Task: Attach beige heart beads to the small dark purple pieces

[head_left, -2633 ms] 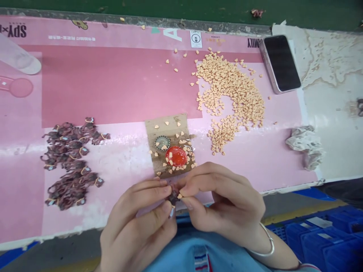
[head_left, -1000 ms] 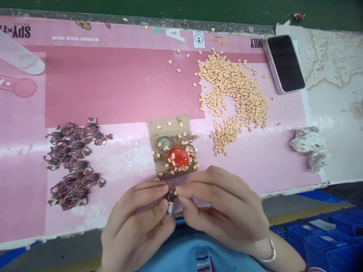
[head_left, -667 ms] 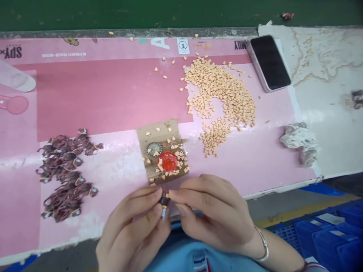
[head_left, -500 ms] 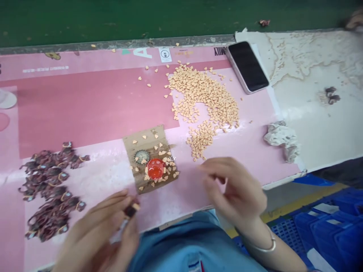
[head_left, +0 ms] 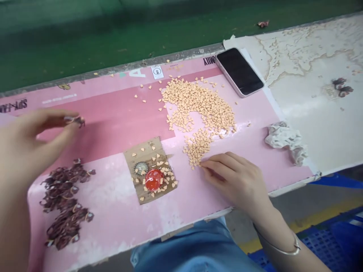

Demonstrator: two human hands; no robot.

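Two hands apart; I read left hand (head_left: pixel 31 138) pinching a dark banded piece (head_left: pixel 75 121), right hand (head_left: pixel 234 181), fingers together, beside orange heart-shaped bits (head_left: pixel 198 147).

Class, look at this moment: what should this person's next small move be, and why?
Probably pinch one bit from the peach-coloured heap with the right hand: its fingertips sit at the heap's edge, while the left hand holds up a small dark banded piece that might take it.

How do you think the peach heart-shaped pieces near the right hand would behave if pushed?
The peach heart-shaped pieces probably scatter easily: strays lie apart from the pile. They look stiff and flattish, so likely slide rather than roll.
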